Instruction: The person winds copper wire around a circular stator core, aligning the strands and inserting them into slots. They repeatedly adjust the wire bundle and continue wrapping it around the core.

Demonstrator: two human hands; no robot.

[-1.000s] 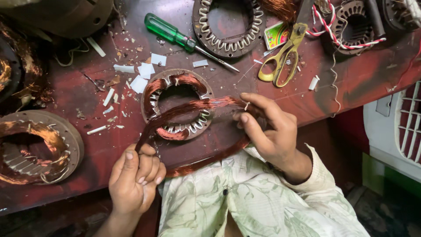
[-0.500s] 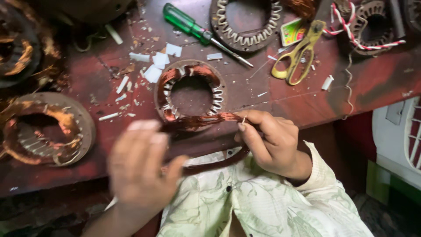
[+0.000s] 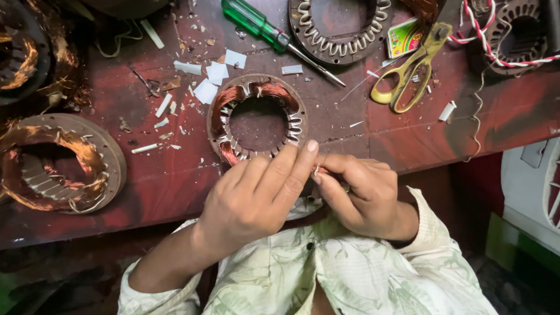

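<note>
Right hand [image 3: 364, 195] pinched closed on a thin bundle of copper wire [image 3: 319, 171], left hand [image 3: 256, 195] meeting it with fingers touching the same bundle, whether it gripped was unclear, half-wound stator ring [image 3: 256, 119] just above the pinch, yellow scissors [image 3: 408, 76] farther up and right.

Glossy copper wire [image 3: 224, 105] wound in a dull grey metal stator ring [image 3: 256, 119]. Worn, scratched red-painted desk [image 3: 169, 175]. Matt white paper scraps [image 3: 217, 73]. Translucent green plastic screwdriver handle [image 3: 251, 20]. Yellow-coated metal scissors [image 3: 408, 73]. Soft printed cloth shirt [image 3: 350, 268].
</note>
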